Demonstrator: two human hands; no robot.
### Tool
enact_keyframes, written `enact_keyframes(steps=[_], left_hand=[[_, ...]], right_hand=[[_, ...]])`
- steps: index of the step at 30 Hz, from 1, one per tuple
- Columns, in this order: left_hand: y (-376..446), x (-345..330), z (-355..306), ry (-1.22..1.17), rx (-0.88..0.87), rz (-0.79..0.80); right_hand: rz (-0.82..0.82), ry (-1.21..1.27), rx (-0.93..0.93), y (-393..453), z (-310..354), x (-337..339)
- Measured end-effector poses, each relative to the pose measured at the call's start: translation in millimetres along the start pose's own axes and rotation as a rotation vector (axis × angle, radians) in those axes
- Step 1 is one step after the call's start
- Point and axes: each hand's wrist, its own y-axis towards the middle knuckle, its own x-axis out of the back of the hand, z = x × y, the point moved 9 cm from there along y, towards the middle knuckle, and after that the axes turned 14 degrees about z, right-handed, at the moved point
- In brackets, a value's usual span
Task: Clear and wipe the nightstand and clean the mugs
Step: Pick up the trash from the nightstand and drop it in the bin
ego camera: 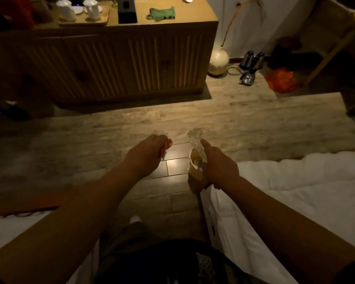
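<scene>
Your right hand grips a paper cup stuffed with a crumpled plastic wrapper; your left hand pinches small scraps, seemingly cleared rubbish. Across the floor, two white mugs and a green cloth sit on the cabinet, so wiping and mug cleaning probably remain.

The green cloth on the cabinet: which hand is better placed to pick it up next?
Neither is free. The left hand pinches only small scraps; the right hand grips a cup and wrapper. Left seems easier for the green cloth.
</scene>
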Motion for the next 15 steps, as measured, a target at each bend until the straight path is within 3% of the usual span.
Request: enact_keyframes(steps=[4, 9, 15], left_hand=[[72.2, 1.9, 0.0, 0.011, -0.105, 0.021], [214.3, -12.0, 9.7, 0.043, -0.258, 0.209], [325.2, -37.7, -2.9, 0.062, -0.452, 0.440]], right_hand=[[-0.051, 0.043, -0.036, 43.1, -26.6, 21.2], [-0.059, 0.225, -0.274, 126.5, -80.7, 24.3], [-0.114, 0.440, -0.612, 164.9, -124.3, 14.0]])
